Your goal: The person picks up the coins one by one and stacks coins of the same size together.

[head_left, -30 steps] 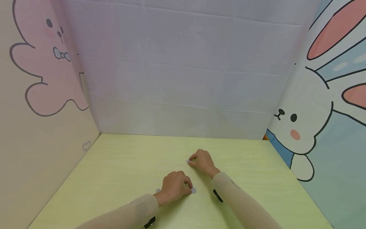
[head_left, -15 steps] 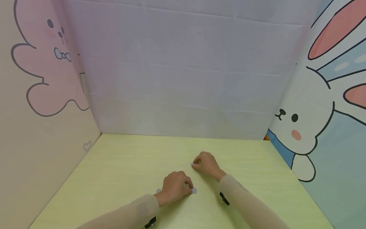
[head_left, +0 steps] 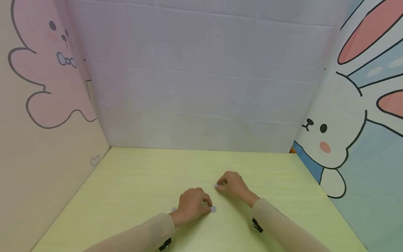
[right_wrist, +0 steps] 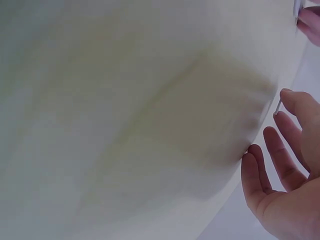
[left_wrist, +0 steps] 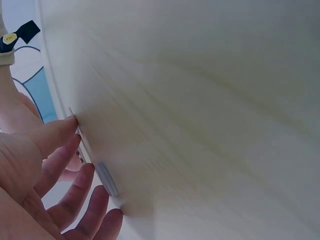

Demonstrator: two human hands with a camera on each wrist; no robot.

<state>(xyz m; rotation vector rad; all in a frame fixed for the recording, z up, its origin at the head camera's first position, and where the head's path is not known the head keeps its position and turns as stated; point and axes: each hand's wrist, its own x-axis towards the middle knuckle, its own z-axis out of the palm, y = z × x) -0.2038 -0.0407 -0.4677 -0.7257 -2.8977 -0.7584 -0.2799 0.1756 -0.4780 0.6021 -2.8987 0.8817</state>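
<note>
On the yellow-green table (head_left: 132, 185) lie small flat grey discs. My left hand (head_left: 192, 204) rests palm down, fingers loosely bent. Its forefinger tip touches one disc (head_left: 213, 209), seen edge-on as a disc (left_wrist: 72, 112) in the left wrist view. A second disc (head_left: 174, 209) lies by that hand's outer fingers, flat on the table as a disc (left_wrist: 106, 179) in the same wrist view. My right hand (head_left: 231, 183) is just beyond and to the right. Its fingertips press on a third disc (head_left: 216, 186), which shows as a thin disc (right_wrist: 278, 106) at one fingertip.
Printed panels wall the table in: a pink cartoon figure (head_left: 47, 80) on the left, a plain pale sheet (head_left: 201, 80) at the back, a white rabbit (head_left: 333, 129) on the right. Both sleeves (head_left: 277, 224) reach in from the near edge.
My right hand has slid toward me and a little to the right, with its disc under the fingertips. The left hand and its two discs have stayed put.
</note>
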